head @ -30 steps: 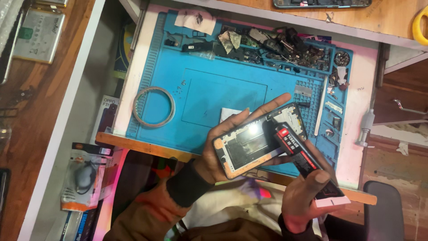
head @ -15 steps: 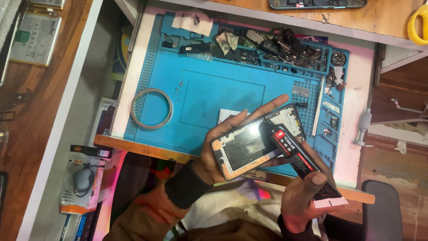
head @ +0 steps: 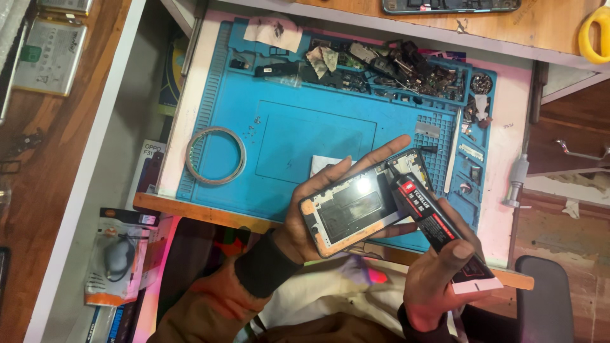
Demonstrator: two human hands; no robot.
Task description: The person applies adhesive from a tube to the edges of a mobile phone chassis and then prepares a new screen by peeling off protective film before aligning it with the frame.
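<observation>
My left hand (head: 305,219) holds an opened phone frame (head: 356,206) flat over the near edge of a blue work mat (head: 286,121), its shiny inner side up. My right hand (head: 445,279) grips a black glue tube (head: 429,219) with a red label, its nozzle tip resting on the phone's upper right edge. A small white square (head: 324,164) lies on the mat just behind my left fingers.
A tape ring (head: 215,155) lies on the mat's left side. Several small parts and screws (head: 394,67) fill the mat's far trays. Tweezers (head: 452,152) lie at the right. Packaged goods (head: 117,254) sit lower left, a battery (head: 47,54) upper left, a yellow handle (head: 594,32) top right.
The glue tube's tip has crept slightly up along the phone's right edge. Both hands stay in about the same place.
</observation>
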